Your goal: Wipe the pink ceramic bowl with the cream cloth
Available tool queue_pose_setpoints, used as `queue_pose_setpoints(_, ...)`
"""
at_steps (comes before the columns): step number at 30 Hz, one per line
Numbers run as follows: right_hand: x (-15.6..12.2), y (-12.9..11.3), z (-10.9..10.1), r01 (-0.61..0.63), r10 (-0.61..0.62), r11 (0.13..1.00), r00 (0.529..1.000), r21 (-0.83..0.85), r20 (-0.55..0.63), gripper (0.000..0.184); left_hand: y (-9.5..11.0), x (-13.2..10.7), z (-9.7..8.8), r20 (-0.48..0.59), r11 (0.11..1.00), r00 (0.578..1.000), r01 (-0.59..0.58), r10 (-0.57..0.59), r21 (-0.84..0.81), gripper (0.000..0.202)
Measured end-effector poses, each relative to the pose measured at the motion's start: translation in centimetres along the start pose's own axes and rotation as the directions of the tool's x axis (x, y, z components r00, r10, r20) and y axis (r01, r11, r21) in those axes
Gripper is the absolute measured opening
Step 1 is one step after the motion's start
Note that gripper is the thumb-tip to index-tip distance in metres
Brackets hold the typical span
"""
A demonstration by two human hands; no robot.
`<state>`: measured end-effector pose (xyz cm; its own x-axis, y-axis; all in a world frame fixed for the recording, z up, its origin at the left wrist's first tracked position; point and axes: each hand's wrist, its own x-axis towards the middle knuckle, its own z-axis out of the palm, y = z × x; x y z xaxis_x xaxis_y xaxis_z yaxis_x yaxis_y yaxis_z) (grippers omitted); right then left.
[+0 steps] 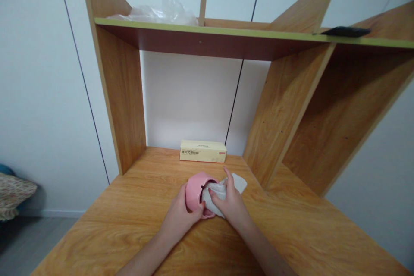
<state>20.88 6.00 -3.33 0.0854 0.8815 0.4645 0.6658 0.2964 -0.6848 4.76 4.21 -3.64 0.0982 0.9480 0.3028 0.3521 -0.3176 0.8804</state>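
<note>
A pink rounded container [193, 190] is tipped on its side above the wooden desk, its opening facing right. My left hand [186, 207] grips it from the left and below, with the thumb at the rim. A small dark mark or part shows at the rim; what it is I cannot make out. My right hand [231, 200] pinches a pale grey-white cloth [238, 182] between thumb and fingers and presses part of it at the container's opening. The cloth's loose end spreads out to the right behind the fingers. The container's inside is mostly hidden by the cloth.
A cream cardboard box [203, 152] with printed lettering stands at the back of the wooden desk [129, 220]. Upright wooden panels flank it. On the shelf [233, 30] above lie a clear plastic bag [158, 14] and a dark flat object [346, 31]. Patterned fabric [16, 192] shows far left.
</note>
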Motion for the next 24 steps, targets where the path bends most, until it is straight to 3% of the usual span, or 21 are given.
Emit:
queue_pose_setpoints(5, 0.0, 0.6, 0.7, 0.014, -0.015, 1.0, 1.0, 0.02, 0.019, 0.079, 0.1, 0.1, -0.2, -0.021, 0.999, 0.999, 0.028, -0.028, -0.044, 0.048)
queue_pose_setpoints(10, 0.2, 0.8, 0.4, -0.053, 0.053, 0.999, 0.999, -0.009, -0.008, 0.067, 0.4, 0.0, -0.2, -0.014, 1.0, 1.0, 0.022, -0.022, -0.02, 0.052)
queue_pose_setpoints(19, 0.1, 0.0, -1.0, 0.153, -0.167, 0.968, 0.984, -0.2, -0.055, 0.06, 0.7, -0.2, -0.6, 0.059, 0.996, 0.995, -0.082, 0.081, 0.023, 0.052)
queue_pose_setpoints(24, 0.0, 0.2, -1.1, 0.074, -0.067, 0.961, 0.997, -0.265, 0.035, 0.062, 0.7, -0.5, -0.9, 0.101, 0.99, 0.988, -0.123, 0.116, 0.065, 0.055)
